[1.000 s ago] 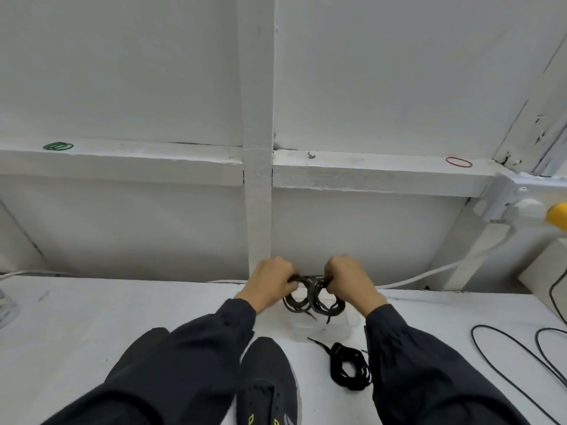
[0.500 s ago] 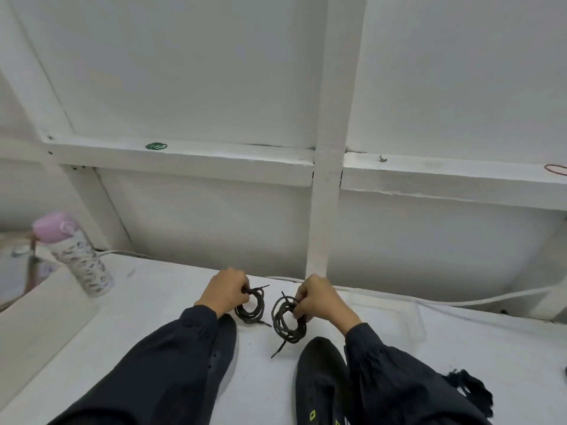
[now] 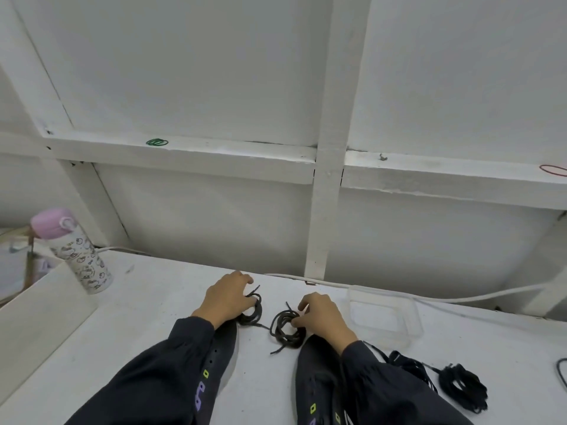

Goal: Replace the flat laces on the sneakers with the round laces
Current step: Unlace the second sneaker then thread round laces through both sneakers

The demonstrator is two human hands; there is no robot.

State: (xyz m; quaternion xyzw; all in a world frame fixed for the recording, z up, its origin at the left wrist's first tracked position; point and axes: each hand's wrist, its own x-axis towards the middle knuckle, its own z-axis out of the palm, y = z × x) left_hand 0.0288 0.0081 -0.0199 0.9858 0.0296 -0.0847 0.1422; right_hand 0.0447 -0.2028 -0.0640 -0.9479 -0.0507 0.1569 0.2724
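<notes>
Two sneakers point(image 3: 316, 372) sat toes-forward on the table point(image 3: 153, 317). Left hand point(image 3: 225, 302) curled its fingers over the left lace coil point(image 3: 254, 312) by one toe; right hand point(image 3: 322, 317) pinched the right lace coil point(image 3: 285, 329) by the other.

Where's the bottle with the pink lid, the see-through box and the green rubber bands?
bottle point(image 3: 84, 263): head view, patterned body.
see-through box point(image 3: 413, 315): head view, right wall.
green rubber bands point(image 3: 157, 142): head view, the loops.

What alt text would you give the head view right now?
The left hand and right hand each hold a small coil of dark lace, left coil and right coil, on a white table beyond the left sneaker and right sneaker. Loose black laces lie farther right.
</notes>
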